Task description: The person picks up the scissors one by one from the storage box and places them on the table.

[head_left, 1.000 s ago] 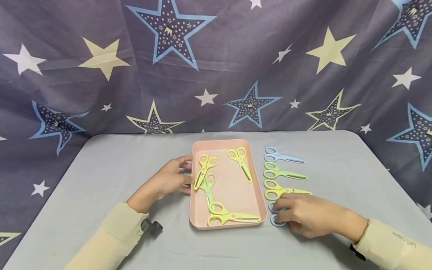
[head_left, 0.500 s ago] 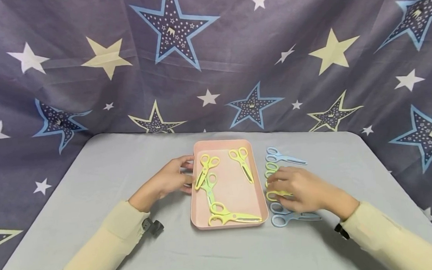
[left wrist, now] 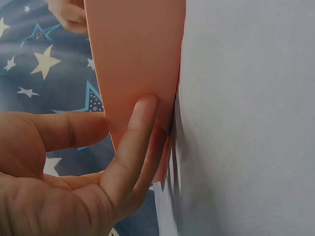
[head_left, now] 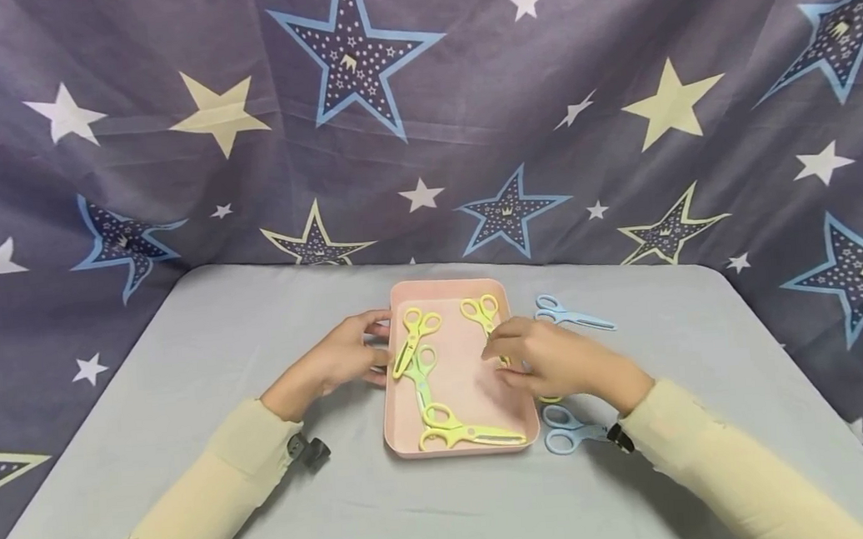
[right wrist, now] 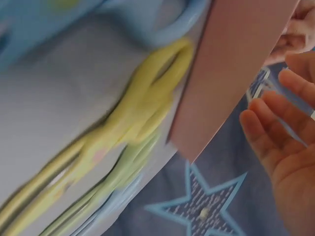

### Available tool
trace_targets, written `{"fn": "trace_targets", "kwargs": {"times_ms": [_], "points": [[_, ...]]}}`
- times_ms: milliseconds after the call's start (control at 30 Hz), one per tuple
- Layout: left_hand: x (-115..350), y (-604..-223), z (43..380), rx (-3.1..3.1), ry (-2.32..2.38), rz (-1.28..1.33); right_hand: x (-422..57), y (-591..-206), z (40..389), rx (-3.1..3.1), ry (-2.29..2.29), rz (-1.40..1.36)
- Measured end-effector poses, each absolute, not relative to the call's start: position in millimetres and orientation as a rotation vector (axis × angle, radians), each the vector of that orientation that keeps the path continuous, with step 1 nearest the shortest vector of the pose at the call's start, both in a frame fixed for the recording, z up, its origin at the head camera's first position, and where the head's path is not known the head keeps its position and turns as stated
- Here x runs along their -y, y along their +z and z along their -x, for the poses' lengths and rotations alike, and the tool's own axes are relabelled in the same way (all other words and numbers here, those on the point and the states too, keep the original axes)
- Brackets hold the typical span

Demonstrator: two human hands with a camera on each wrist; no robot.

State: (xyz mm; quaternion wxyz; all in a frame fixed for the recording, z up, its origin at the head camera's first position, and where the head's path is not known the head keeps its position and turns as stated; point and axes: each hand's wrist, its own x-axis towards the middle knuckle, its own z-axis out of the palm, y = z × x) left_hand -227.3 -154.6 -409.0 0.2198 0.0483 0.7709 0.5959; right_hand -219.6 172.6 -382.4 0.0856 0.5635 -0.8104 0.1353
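Note:
My left hand [head_left: 347,355] is at the left side of a pink tray [head_left: 459,451], its fingertips [left wrist: 147,103] resting against the outer wall. Inside the tray lie yellow scissors at the upper left [head_left: 415,337], green scissors [head_left: 422,383] partly under them, more yellow scissors [head_left: 469,434] along the front, and another yellow pair [head_left: 479,309] at the right. Over the tray's right side hovers my right hand [head_left: 550,353], fingers loosely bent with nothing between them, overlapping that last pair. In the right wrist view its fingers [right wrist: 280,123] are bare.
Right of the tray, a row of scissors lies on the grey-covered table [head_left: 269,314]: blue scissors [head_left: 573,318] at the back, green [right wrist: 106,189] and yellow [right wrist: 123,118] ones mostly hidden by my right arm in the head view, and blue scissors [head_left: 563,431] in front. A star-patterned curtain [head_left: 421,120] stands behind.
My right hand has left the front blue scissors, passed over the green and yellow ones, and moved left above the tray. My left hand stays at the tray's side.

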Motion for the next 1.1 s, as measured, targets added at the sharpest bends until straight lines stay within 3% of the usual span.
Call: {"fn": "trace_targets", "kwargs": {"times_ms": [400, 1100], "points": [[153.5, -409.4, 227.6, -2.126, 1.649, -0.136, -130.3, -397.1, 189.3, 2.305, 0.203, -1.941], [153.8, -408.8, 227.1, -2.126, 1.652, -0.142, -112.4, -399.2, 173.4, 2.631, 0.207, -1.767]]}}
